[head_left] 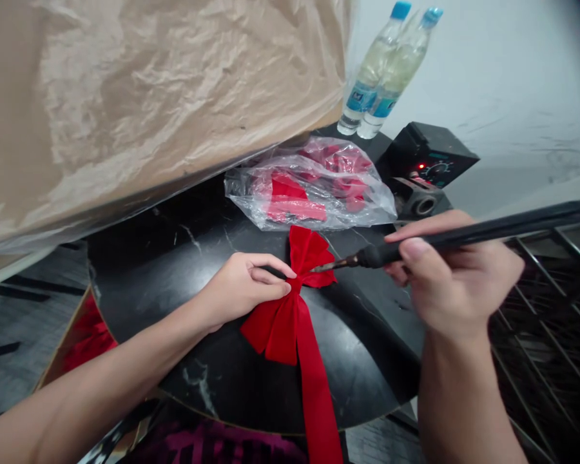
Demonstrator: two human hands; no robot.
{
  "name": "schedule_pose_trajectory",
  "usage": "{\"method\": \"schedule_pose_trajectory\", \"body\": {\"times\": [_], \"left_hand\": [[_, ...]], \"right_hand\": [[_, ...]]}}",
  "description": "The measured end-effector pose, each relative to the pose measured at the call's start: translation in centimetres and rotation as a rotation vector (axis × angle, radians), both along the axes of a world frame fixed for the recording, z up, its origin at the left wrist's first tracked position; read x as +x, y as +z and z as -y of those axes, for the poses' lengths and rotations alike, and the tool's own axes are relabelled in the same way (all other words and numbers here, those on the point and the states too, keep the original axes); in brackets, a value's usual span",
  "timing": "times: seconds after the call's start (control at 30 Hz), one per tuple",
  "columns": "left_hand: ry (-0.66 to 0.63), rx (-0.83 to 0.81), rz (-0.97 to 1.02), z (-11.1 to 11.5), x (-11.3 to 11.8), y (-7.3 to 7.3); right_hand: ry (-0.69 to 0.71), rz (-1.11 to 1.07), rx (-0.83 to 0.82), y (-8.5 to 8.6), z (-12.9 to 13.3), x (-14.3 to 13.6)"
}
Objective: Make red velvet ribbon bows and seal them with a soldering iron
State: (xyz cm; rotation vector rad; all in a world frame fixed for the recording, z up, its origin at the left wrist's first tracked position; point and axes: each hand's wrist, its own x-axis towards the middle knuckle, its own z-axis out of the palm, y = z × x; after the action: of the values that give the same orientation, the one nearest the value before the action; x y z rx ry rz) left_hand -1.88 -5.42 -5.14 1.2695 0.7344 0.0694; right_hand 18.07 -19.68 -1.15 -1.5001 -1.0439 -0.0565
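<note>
Behind your work a clear plastic bag (314, 187) of red ribbon pieces lies on the dark round surface (174, 258), just beyond the bow. Two water bottles (386, 71) stand at the far edge, beside a black control box (428, 158) with a red light lit. A crinkled sheet of brown paper (149, 96) overhangs the surface on your left, and a wire rack (551, 335) sits to your right. Nothing lies between your hands and the bow.

The red velvet bow (294, 303) rests near the middle of the surface: fanned loops above and below a pinched waist, with one long tail (321, 399) running toward you and off the near edge. Its long axis runs from far to near, tilted slightly rightward at the tail.

Your left hand (241, 287) has its grip pinched on the bow's waist. Your right hand (459, 277) is closed around a black heated tool (464, 235), whose tip touches the waist from the right.
</note>
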Motion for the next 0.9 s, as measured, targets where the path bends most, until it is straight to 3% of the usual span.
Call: {"method": "schedule_pose_trajectory", "body": {"times": [0.17, 0.33, 0.9], "left_hand": [[-0.005, 0.011, -0.006, 0.0, 0.1, 0.0], [-0.017, 0.037, -0.034, 0.1, 0.2, -0.1], [-0.012, 0.026, -0.03, 0.1, 0.2, -0.4]], "right_hand": [[-0.123, 0.228, -0.152, 0.3, -0.1, -1.6], [-0.055, 0.308, -0.158, -0.2, 0.0, -1.8], [-0.041, 0.407, -0.167, -0.8, -0.1, -2.2]]}}
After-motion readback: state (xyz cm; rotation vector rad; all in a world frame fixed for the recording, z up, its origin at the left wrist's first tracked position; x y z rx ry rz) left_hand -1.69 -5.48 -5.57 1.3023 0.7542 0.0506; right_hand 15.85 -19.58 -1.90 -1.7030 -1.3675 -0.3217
